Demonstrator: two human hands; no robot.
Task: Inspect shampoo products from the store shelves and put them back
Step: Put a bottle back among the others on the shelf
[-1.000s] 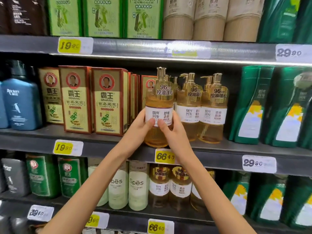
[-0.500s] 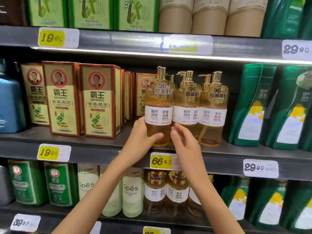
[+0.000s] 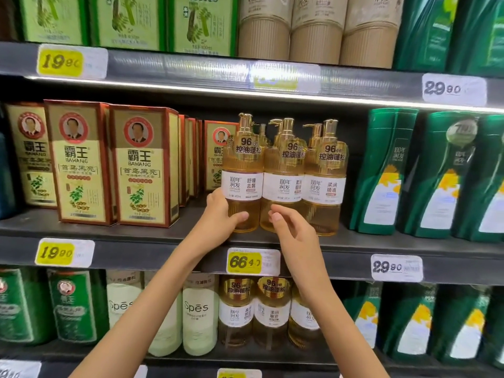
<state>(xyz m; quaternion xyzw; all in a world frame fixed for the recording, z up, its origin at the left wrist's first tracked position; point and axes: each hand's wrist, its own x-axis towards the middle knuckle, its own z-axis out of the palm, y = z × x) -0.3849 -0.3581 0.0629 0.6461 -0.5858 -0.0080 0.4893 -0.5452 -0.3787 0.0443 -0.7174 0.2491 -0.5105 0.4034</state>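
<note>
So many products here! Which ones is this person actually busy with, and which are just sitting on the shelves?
In the job:
- amber pump bottle, standing on the middle shelf
- left hand, gripping its lower part
- right hand, open, just off the bottle

Just on the shelves:
- two matching amber bottles
- Bawang boxes
- green bottles
- Spes bottles
- price tags

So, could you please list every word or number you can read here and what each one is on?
"19.90": yellow price tag, middle shelf edge.
"66.4", last digit blurred: yellow price tag under the amber bottles.
"29.90": white price tag.
"BAWANG": red-edged box.
"96": gold sticker on the amber bottle held by the left hand.
"100": that bottle's white label.
"Spēs": pale bottle, lower shelf.
Small print everywhere: too blurred.
</note>
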